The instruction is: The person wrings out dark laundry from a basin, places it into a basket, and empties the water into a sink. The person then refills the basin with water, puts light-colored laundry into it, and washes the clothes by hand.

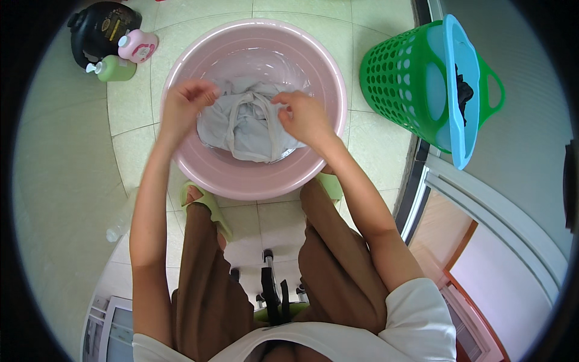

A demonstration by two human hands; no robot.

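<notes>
A wet, light grey garment [251, 129] with pale edging lies bunched in shallow water inside a round pink plastic basin [253, 192]. My left hand [192, 102] is raised over the basin's left side, its fingers curled, slightly blurred, with nothing seen in them. Over the garment's right part is my right hand [305, 113], thumb and fingers apart and no cloth between them. Whether its fingertips touch the garment cannot be told.
Upper left stand a large black bottle [104, 31], a pink bottle [140, 46] and a green pump bottle [118, 69]. At the right is a green perforated laundry basket [393, 77] with a light blue basin [470, 50] holding something black. Green slippers [210, 203] are on the tiled floor.
</notes>
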